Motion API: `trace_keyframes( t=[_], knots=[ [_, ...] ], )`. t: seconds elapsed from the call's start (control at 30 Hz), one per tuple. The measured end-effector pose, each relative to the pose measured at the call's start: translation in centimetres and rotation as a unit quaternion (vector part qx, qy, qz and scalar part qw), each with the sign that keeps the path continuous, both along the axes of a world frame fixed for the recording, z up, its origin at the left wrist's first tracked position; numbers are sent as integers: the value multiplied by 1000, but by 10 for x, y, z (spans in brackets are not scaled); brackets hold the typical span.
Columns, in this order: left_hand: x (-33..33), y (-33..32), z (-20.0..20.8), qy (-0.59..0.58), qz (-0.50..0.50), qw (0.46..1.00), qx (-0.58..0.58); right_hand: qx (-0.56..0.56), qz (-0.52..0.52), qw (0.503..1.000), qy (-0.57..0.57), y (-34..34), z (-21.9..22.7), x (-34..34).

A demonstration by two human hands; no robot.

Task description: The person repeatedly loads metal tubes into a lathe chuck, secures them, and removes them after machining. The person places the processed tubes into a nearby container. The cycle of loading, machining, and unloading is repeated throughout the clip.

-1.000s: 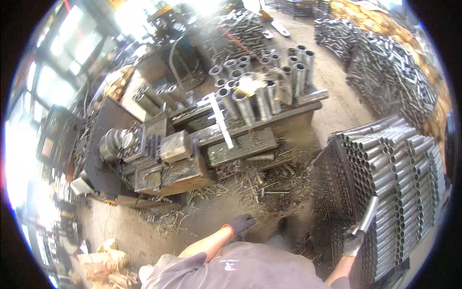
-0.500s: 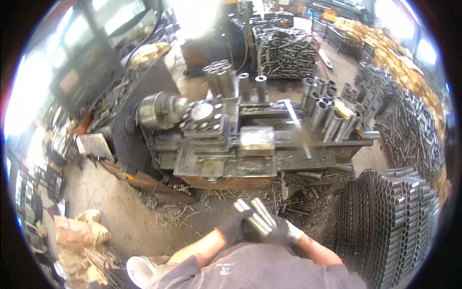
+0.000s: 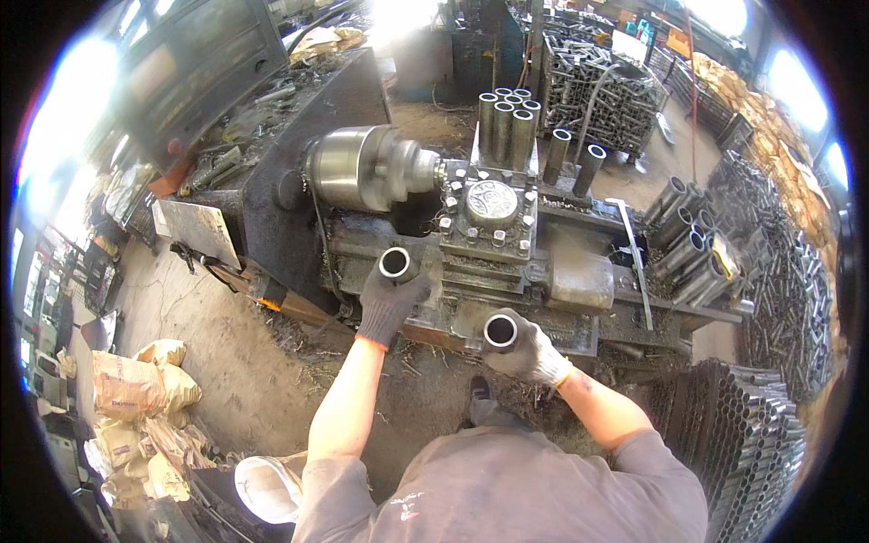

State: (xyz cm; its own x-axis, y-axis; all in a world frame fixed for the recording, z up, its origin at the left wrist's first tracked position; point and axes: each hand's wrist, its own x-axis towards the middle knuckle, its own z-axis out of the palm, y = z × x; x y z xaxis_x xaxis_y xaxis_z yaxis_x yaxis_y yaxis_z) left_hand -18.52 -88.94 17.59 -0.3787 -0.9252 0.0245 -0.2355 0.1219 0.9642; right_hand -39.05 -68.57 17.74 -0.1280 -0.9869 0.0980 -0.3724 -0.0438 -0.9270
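Observation:
Each of my gloved hands is closed round a short metal tube held upright, its open end facing me. My left hand [image 3: 387, 303], in a dark glove with an orange cuff edge, grips one metal tube [image 3: 395, 263] over the front of the lathe bed. Lower and to the right, my right hand [image 3: 529, 355] holds the other metal tube [image 3: 500, 332] near the lathe's front edge. Beyond them are the lathe chuck [image 3: 353, 167] at left and the square tool post [image 3: 490, 206] with its round top. The lower parts of both tubes are hidden by my fingers.
Upright tubes [image 3: 501, 131] stand behind the tool post, with two more beside them. Leaning tubes [image 3: 685, 240] crowd the bed's right end near a long metal bar [image 3: 633, 262]. A tall tube stack [image 3: 756, 452] is at lower right; paper sacks [image 3: 136, 385] lie at left.
Both hands have moved from near my body, where the two tubes lay together, forward to the lathe. The hands are now apart with one tube each. The view has shifted too.

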Motion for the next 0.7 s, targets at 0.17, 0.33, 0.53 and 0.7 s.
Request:
trace_keyframes(
  t=[0.17,0.33,0.53,0.7],
  knots=[
    [-35,-37,-30,-65,-47,993,-92,-78,-42,995,33,-47,-28,-10],
    [-32,-40,-44,-113,-74,988,-80,-73,-23,996,55,-56,-34,-18],
    [47,-38,-64,-52,-12,999,13,86,56,955,277,-43,47,-66],
    [187,-80,-146,192,269,918,219,-61,13,987,146,-82,124,-77]
  ],
)
